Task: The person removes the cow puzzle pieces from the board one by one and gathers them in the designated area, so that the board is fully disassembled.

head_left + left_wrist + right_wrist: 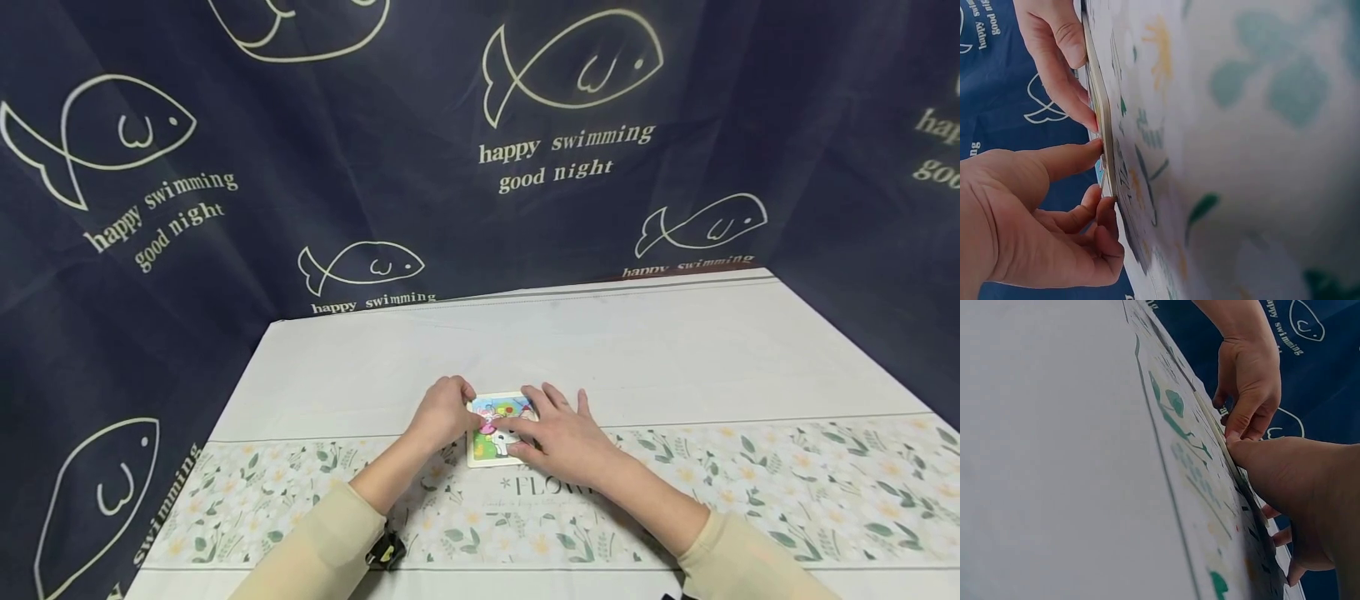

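Note:
A small flat picture puzzle (489, 451) with a colourful cartoon scene and a pale border lies on the table in the head view. My left hand (441, 414) holds its left edge, thumb over the picture and the other fingers curled at the border. Over the right part spreads my right hand (567, 442), its index finger reaching across the picture toward the left thumb. Seen edge-on in the left wrist view, the board (1107, 122) passes under the left thumb. Much of the picture's right side is hidden beneath the right hand.
The white table (525, 342) carries a floral cloth band (735, 475) with printed lettering just in front of the puzzle. Dark blue curtains (450, 192) with fish drawings hang behind and at both sides. A black strapped device (386, 550) sits at the left sleeve.

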Demonstrator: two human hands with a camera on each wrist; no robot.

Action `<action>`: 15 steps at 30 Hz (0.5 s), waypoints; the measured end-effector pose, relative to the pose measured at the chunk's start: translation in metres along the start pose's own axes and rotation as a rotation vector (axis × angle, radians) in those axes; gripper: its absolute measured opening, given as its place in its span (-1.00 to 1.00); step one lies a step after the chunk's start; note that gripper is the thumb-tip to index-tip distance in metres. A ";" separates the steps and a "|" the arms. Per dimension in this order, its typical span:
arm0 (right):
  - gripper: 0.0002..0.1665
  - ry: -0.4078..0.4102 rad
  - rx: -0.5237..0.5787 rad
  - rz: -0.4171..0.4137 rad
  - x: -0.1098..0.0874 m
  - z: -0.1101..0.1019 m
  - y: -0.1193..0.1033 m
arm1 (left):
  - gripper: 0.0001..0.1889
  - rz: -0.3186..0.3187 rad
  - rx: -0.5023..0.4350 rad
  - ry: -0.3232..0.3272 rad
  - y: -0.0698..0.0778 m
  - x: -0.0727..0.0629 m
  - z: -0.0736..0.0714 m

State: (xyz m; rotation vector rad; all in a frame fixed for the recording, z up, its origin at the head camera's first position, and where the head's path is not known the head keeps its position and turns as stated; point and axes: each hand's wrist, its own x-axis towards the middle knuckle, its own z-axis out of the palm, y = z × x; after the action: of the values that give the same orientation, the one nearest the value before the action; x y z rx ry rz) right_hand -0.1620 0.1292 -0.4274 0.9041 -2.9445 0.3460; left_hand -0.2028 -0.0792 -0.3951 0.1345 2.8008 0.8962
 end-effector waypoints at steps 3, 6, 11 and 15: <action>-0.49 0.003 -0.010 -0.005 0.000 0.001 0.000 | -0.63 0.019 -0.014 0.015 0.001 -0.001 0.000; -0.49 0.005 -0.014 -0.005 0.000 0.001 0.001 | -0.64 0.039 -0.024 0.034 0.002 -0.003 0.001; -0.49 0.001 -0.006 0.006 0.000 0.002 0.001 | -0.71 0.069 -0.041 0.066 0.004 -0.006 0.002; -0.49 -0.001 -0.002 0.005 -0.001 0.002 0.002 | -0.81 0.078 -0.073 0.085 0.004 -0.005 0.003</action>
State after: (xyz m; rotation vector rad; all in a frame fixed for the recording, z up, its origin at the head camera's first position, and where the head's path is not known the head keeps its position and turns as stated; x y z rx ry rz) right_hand -0.1622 0.1308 -0.4302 0.8968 -2.9480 0.3429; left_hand -0.1973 -0.0754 -0.3945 0.2006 2.8535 1.0442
